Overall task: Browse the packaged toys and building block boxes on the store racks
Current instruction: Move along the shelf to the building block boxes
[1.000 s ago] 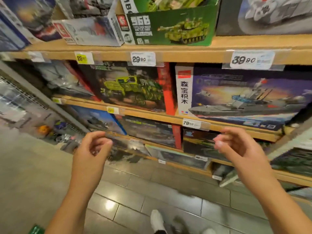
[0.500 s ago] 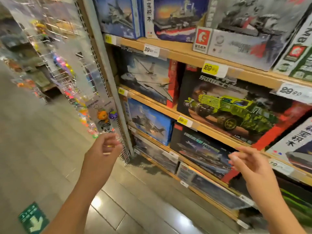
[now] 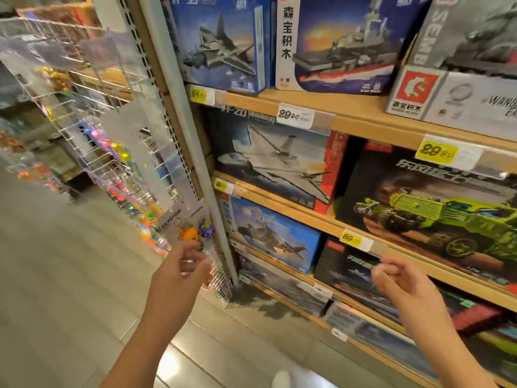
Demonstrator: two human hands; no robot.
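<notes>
My left hand (image 3: pixel 179 271) is nearest the action, raised at the bottom of the clear hanging keychain packet (image 3: pixel 186 225) on the wire peg rack (image 3: pixel 84 113) to the left; my fingers (image 3: pixel 193 252) are loosely curled toward it, and I cannot tell whether they pinch the packet's edge or only brush it. My right hand (image 3: pixel 402 284) hangs in the air to the right with fingers softly bent and holding nothing, just in front of a dark box (image 3: pixel 347 264) on a lower shelf, under the yellow price tag (image 3: pixel 351 238). Since I'm only browsing, I'd say the thing to do is tip the packet gently toward me without tugging it off its hook, read it, then let it hang straight. Farther back, the building block boxes stand on the wooden shelves (image 3: pixel 307 217): a blue jet box (image 3: pixel 275 233), a white aircraft box (image 3: pixel 274 161), the green truck box (image 3: pixel 436 214), and at the top a warship box (image 3: pixel 341 43). I'd reach for those with both hands, sliding one out flat.
</notes>
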